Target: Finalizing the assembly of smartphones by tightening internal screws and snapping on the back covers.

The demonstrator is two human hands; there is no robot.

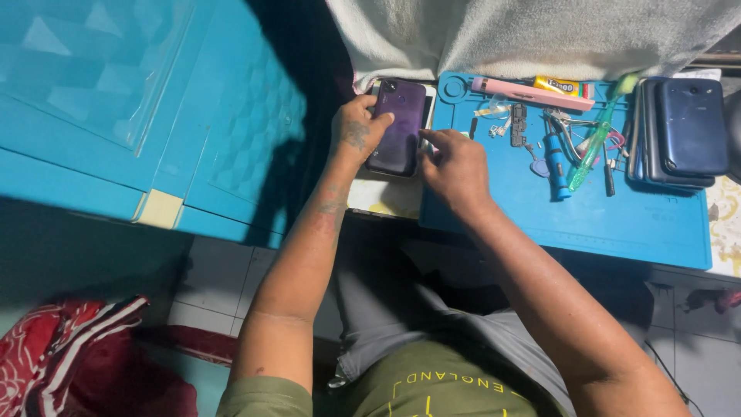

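- low work surface seen from above, with a blue silicone mat (617, 220) covering most of it and a pale towel (540, 31) bunched along its far edge.
- left hand (356, 127) grips the left edge of a purple phone (399, 123), thumb laid across its back; the phone lies camera-side up, just off the mat's left edge, on top of something white.
- right hand (457, 166) rests at the phone's right edge, fingertips pressed against its side, so both hands close on the same phone from opposite sides.
- further right on the mat lie a pink flat tool (532, 94), a yellow glue tube (557, 85), a small blue torch (556, 158), a green toothbrush (598, 135) and tweezers (567, 127), close together and partly overlapping.
- near the mat's right end sits a stack of dark blue phones (683, 127), backs up.
- left of the person stands a turquoise plastic cabinet (139, 100), well apart from the mat.
- below, grey floor tiles (224, 270) and a red patterned cloth (77, 363) in the lower left corner.
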